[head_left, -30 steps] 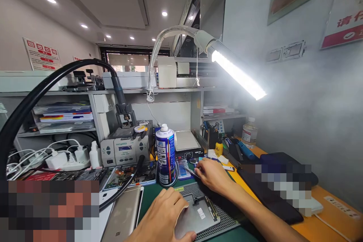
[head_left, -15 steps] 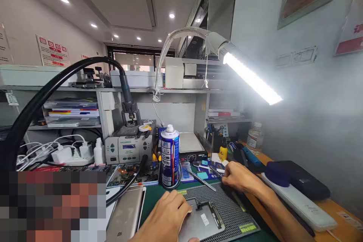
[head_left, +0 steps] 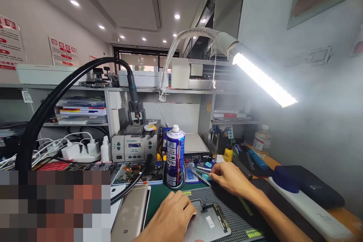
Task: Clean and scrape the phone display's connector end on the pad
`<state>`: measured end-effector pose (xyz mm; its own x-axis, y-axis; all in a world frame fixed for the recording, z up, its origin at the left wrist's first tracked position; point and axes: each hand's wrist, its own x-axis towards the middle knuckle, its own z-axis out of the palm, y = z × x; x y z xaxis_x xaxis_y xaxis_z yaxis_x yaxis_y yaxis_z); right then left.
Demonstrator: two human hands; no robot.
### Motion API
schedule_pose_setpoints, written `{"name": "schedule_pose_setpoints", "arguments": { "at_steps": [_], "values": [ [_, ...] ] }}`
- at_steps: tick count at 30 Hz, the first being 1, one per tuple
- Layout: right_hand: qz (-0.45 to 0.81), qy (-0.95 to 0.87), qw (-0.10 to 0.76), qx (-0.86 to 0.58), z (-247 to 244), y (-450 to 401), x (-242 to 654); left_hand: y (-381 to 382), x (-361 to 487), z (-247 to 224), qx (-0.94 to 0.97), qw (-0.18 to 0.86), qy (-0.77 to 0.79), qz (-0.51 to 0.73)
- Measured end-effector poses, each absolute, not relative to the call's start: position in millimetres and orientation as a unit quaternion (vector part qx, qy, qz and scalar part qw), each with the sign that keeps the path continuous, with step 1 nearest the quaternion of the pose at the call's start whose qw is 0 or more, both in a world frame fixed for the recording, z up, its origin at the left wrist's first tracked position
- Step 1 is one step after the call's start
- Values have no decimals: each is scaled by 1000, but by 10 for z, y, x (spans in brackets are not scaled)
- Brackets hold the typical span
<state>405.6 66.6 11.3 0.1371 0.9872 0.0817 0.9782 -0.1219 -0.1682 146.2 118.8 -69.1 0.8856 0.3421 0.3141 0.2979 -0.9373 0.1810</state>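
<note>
My left hand (head_left: 177, 213) is closed on the left edge of a phone screen (head_left: 205, 225), its grey metal back facing up, with a white label and a dark flex cable at the top. The screen is over a grey textured mat (head_left: 227, 200). My right hand (head_left: 228, 177) is beyond the mat, thumb and fingers pinched together among small tools; whatever lies between the fingertips is hidden. Just left of those fingertips lies a pair of metal tweezers (head_left: 202, 177). A blue spray can (head_left: 175, 159) with a white cap stands upright beyond my left hand.
A gold phone (head_left: 130, 211) lies left of my left hand, beside a tray of small parts (head_left: 124, 176). Behind stands a hot-air station (head_left: 134, 147) with a black hose (head_left: 68, 79). A lit lamp (head_left: 263, 77) hangs above. A long white device (head_left: 309, 208) lies to the right.
My right hand has moved left and a little nearer the tweezers. My left hand still holds the screen. The whole view has shifted slightly to the left.
</note>
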Motion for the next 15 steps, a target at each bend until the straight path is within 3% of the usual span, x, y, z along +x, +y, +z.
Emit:
{"name": "schedule_pose_setpoints", "arguments": {
  "at_steps": [15],
  "values": [
    [41,-656,45,-752,44,897,4577,1040,1409,-415,968,88,187,145]
  ]
}}
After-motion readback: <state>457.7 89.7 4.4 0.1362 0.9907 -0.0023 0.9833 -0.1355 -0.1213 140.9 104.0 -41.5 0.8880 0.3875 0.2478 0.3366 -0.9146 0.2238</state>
